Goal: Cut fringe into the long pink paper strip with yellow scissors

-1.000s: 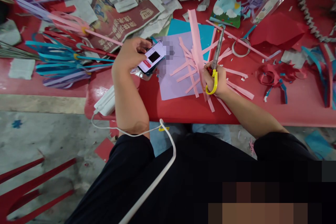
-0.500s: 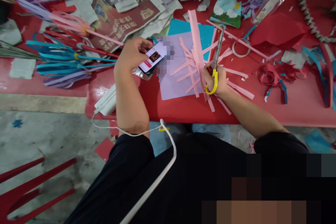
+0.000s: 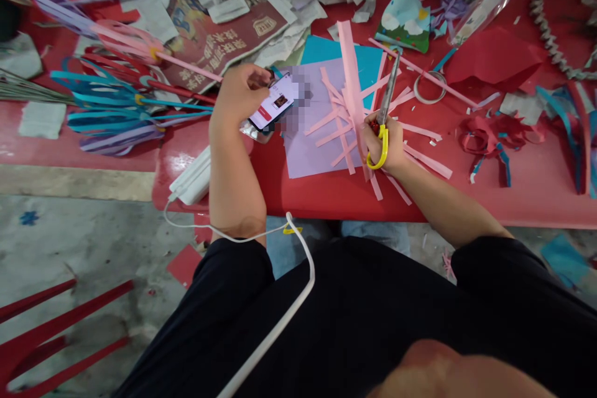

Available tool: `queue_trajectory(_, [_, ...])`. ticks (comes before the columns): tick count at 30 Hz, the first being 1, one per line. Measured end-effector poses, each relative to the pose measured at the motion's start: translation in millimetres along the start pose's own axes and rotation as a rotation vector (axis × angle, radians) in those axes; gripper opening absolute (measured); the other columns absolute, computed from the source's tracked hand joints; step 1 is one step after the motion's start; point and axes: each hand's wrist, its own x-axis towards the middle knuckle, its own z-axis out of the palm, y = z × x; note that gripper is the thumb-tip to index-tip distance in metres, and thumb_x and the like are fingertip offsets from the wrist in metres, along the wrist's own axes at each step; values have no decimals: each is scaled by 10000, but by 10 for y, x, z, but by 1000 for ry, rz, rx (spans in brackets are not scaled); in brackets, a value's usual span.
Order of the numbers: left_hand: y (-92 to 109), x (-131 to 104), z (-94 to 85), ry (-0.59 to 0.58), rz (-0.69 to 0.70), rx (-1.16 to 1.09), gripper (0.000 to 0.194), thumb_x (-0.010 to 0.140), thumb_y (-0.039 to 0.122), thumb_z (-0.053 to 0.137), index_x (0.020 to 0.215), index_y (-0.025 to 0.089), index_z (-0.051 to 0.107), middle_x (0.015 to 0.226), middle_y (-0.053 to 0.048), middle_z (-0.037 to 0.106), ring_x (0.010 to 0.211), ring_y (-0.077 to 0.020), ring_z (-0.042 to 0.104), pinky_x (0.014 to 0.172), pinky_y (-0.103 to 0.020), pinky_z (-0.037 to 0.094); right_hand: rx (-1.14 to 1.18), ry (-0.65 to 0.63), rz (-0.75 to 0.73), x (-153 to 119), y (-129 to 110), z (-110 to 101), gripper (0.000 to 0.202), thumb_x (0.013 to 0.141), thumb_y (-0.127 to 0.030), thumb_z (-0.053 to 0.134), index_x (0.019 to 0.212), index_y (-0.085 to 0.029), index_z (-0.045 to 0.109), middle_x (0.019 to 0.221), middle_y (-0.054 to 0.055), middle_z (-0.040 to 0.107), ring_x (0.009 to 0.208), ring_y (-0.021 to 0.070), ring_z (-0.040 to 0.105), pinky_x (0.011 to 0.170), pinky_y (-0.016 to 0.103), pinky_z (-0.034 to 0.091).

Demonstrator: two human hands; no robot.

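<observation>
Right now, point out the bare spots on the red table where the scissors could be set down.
Bare red table lies right of the right hand, between the pink strips and the red paper scraps. A narrower bare band runs along the near edge below the lilac sheet. The far side is crowded with newspaper, and paper flowers fill the left.

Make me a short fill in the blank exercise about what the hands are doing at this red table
The left hand holds a ____ with a lit screen.
The right hand grips scissors with ____ handles.
Pink paper strips lie across a ____ sheet of paper.
Missing words: phone; yellow; lilac
</observation>
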Motion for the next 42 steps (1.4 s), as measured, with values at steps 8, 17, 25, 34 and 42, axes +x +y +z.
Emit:
queue_trajectory(8, [331,-87,508,183,296,-264,493,837,705,952,827,275,711,747,39,670,715,-149,480,689,-407,397,-2,18,15,-12,-17,10,274,936,-406,764,793,-279,569,675,-44,492,627,162,489,674,385,462])
queue_trajectory(17, [938,-1041,1433,-397,290,-303,443,1011,597,779,773,246,650,711,-29,660,636,-201,543,626,-406,381,40,59,34,-10,37,7,333,1029,-538,753,880,-297,578,625,-53,518,549,169,525,549,358,443])
queue_trajectory(25, [988,-1094,1470,-234,278,-224,237,947,228,666,732,240,569,663,-3,575,633,-200,525,634,-386,414,25,-2,1,-51,-80,-14,333,974,-488,782,836,-293,549,633,-38,530,599,176,533,582,361,469])
queue_trajectory(34, [968,-992,1295,-199,287,-213,286,997,347,706,793,239,536,697,9,557,631,-171,511,644,-361,384,-7,-42,-46,-91,-124,-8,163,901,-334,734,822,-261,611,696,-35,588,627,152,552,623,339,480])
queue_trajectory(42, [1058,-1027,1213,-713,301,-73,143,867,295,652,755,211,623,653,9,633,599,-173,542,641,-346,390,-33,127,-88,-27,16,-28,294,1007,-516,729,908,-267,609,700,-47,551,597,141,532,644,354,511])
